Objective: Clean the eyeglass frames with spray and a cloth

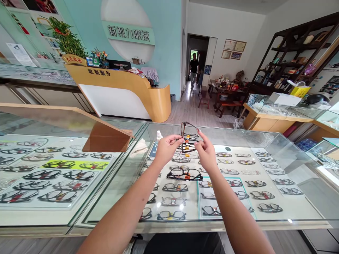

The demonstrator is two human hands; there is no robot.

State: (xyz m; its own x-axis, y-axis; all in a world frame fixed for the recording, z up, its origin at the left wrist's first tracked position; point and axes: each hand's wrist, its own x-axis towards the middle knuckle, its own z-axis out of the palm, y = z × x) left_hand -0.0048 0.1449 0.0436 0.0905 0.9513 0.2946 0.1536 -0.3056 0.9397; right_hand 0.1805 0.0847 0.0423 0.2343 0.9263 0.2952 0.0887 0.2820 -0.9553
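Both my hands are raised over a glass display counter and hold one pair of dark-framed glasses between them. My left hand pinches the frame's left side. My right hand pinches its right side, fingers closed on the temple. A second black pair of glasses lies on the glass top just below my hands. Rows of glasses are laid out inside the case under the glass.
A small white bottle and a white cloth sit on the counter left of my hands. A wooden lift-up board slopes over the left case. A cashier desk stands beyond. A person stands in the far doorway.
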